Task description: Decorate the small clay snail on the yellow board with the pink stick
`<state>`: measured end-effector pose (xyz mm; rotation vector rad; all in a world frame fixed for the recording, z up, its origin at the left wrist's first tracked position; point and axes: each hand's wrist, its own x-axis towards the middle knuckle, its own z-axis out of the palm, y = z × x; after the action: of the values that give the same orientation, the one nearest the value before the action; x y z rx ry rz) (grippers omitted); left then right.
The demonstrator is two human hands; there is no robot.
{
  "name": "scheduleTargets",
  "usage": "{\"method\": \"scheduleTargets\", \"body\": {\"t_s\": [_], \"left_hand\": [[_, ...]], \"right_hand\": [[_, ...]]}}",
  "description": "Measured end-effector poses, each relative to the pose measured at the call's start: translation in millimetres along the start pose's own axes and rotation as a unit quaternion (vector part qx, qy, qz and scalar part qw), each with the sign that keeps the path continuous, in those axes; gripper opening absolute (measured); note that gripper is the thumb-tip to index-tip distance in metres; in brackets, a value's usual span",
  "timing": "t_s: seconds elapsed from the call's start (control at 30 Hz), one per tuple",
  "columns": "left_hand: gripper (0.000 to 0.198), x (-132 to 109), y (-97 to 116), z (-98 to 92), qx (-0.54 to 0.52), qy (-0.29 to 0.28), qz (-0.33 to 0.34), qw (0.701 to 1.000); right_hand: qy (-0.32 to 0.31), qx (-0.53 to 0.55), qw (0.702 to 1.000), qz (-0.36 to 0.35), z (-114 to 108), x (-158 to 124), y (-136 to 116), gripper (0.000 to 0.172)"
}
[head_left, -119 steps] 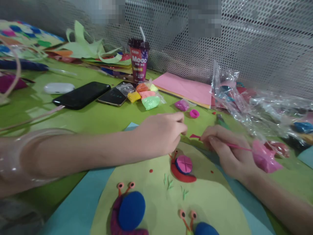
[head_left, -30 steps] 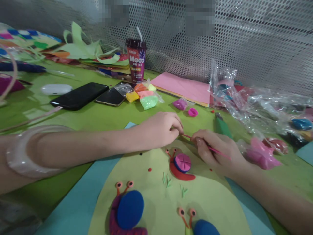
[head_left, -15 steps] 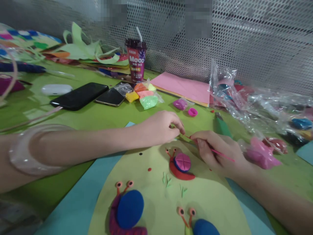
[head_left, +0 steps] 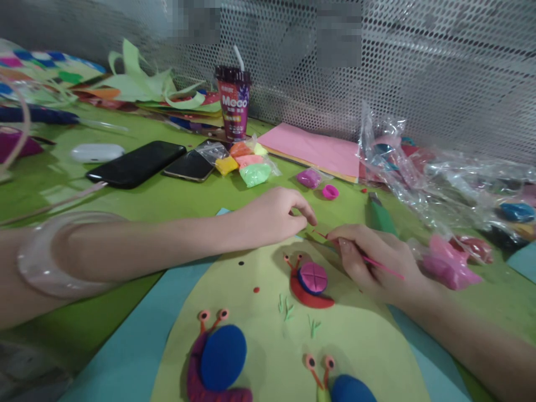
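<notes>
My right hand point(head_left: 371, 257) is closed around a thin pink modelling tool point(head_left: 387, 268), whose fine tip points left past my fingertips. Just left of that tip is my left hand point(head_left: 280, 215), its fingers loosely bent and apart, with nothing seen in them. Below both hands a red clay snail point(head_left: 299, 293) with a pink, cross-scored shell lies on a yellow-green paper shape point(head_left: 268, 346). Nearer to me are a purple clay snail point(head_left: 195, 363) with a blue shell and another blue-shelled snail point(head_left: 352, 388), partly cut off by the frame's edge.
Blue paper point(head_left: 125, 340) lies under the yellow-green shape. Behind my hands are a black phone point(head_left: 136, 163), bagged clay point(head_left: 254, 174), a pink ring-shaped piece point(head_left: 330, 192), a drink cup point(head_left: 233, 106) and pink paper point(head_left: 314, 151). A green cutter point(head_left: 381, 215) and plastic bags point(head_left: 452, 184) lie right.
My left hand's fingertips have lifted slightly up and away from the tool's tip. My right hand and the pink tool have barely moved.
</notes>
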<state>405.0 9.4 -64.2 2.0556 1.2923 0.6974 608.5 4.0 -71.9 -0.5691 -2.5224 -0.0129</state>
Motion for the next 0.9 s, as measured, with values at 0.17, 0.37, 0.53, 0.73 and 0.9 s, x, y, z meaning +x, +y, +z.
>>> {"method": "scheduleTargets", "body": {"t_s": [0.17,0.37,0.53,0.73,0.9], "left_hand": [[0.028,0.3,0.0,0.8,0.013,0.013,-0.023,1.000],[0.026,-1.6,-0.2,1.3,-0.020,0.037,0.014,0.999],[0.024,-0.4,1.3,2.2,-0.015,0.049,0.027,0.998],[0.023,-0.7,2.5,1.8,-0.009,0.048,0.025,0.998],[0.024,-0.4,0.5,0.6,-0.021,0.024,0.018,0.999]], "right_hand": [[0.025,-0.003,1.000,-0.009,-3.4,-1.1,-4.1,0.022],[0.049,-0.054,0.997,-0.035,-16.0,2.5,-14.9,0.020],[0.041,-0.075,0.996,-0.027,-29.8,8.5,-40.1,0.020],[-0.018,-0.027,0.999,0.003,-31.4,3.5,-51.6,0.025],[-0.041,0.075,0.986,0.141,-30.9,11.0,-47.0,0.013]]}}
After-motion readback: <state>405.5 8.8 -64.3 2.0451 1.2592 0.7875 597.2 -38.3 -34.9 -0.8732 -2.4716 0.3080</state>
